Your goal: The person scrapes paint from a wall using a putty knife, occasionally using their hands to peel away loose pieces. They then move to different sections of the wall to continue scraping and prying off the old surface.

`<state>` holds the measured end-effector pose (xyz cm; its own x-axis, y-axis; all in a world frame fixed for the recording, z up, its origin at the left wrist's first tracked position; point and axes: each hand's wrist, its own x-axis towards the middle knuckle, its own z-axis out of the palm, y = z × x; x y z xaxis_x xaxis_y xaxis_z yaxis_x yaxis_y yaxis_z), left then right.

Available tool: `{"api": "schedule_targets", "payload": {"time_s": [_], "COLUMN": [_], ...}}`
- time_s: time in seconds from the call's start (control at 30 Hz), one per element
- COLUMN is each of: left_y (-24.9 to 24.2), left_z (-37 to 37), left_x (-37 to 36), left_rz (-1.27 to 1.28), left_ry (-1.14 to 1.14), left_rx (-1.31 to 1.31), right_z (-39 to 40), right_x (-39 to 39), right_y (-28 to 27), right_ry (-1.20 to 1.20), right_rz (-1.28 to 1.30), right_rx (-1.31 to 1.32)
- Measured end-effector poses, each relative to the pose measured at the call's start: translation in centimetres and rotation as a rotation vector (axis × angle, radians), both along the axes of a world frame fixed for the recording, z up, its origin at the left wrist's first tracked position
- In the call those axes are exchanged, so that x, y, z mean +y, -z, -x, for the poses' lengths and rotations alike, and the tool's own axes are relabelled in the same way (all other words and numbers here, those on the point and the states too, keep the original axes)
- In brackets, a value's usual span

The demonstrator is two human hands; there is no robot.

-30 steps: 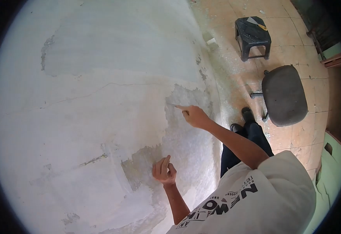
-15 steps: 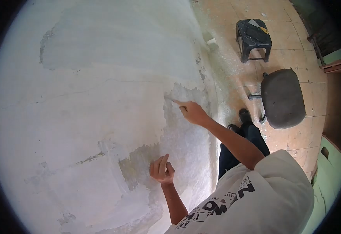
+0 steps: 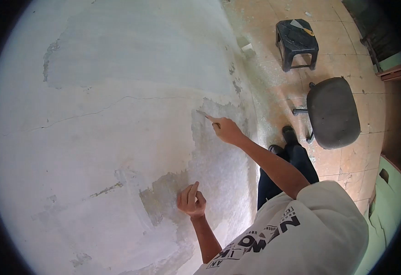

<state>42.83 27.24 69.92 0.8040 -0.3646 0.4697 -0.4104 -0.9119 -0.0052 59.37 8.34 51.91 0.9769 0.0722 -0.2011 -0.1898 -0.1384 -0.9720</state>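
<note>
T-shirt [image 3: 319,224]: off-white, loose, well back from the right hand's fingers [image 3: 215,121]
Lettering [image 3: 257,246]: bold black capitals, smaller print
Sleeve [image 3: 326,192]: short, wide
Trousers [image 3: 300,161]: dark blue, right of those fingers
Shoes [image 3: 290,134]: black, likewise to their right

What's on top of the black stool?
A scraper with a yellow handle lies on the stool. Whatever is directly beneath the scraper is covered, so it can't be seen.

"What's in the right hand [image 3: 228,131]?"
"A thin blade [image 3: 202,113], pointed at a grey patch [image 3: 219,108] on the wall [image 3: 118,133]."
"And the left hand [image 3: 192,203]?"
"Near the wall, fingers partly bent. A scraper [image 3: 302,28] lies on the stool [image 3: 296,42], near a chair [image 3: 333,114]."
</note>
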Motion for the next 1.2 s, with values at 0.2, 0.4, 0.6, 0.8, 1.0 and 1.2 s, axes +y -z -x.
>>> {"api": "schedule_targets", "payload": {"time_s": [0.2,0.4,0.6,0.8,1.0,1.2], "left_y": [-0.1,-0.3,-0.5,0.0,0.0,0.3], "left_z": [-0.2,-0.3,-0.4,-0.7,-0.9,-0.3], "left_x": [0.2,0.5,0.2,-0.2,0.1,0.0], "left_rz": [0.030,0.021,-0.025,-0.029,-0.016,-0.020], "left_ry": [0.019,0.027,0.000,-0.008,0.003,-0.030], "left_rx": [0.021,0.005,0.027,0.012,-0.006,-0.014], "right_z": [-2.2,-0.5,-2.6,-2.8,-1.7,-2.5], "right_x": [0.1,-0.8,-0.7,-2.7,-0.3,-1.0], "right_y": [-0.3,-1.5,0.7,0.2,0.2,1.8], "right_ry": [0.045,0.000,-0.001,-0.056,-0.026,-0.054], "right_rz": [-0.001,-0.006,0.003,-0.055,-0.011,-0.051], "right_rx": [-0.027,-0.010,0.027,0.084,0.054,0.079]}}
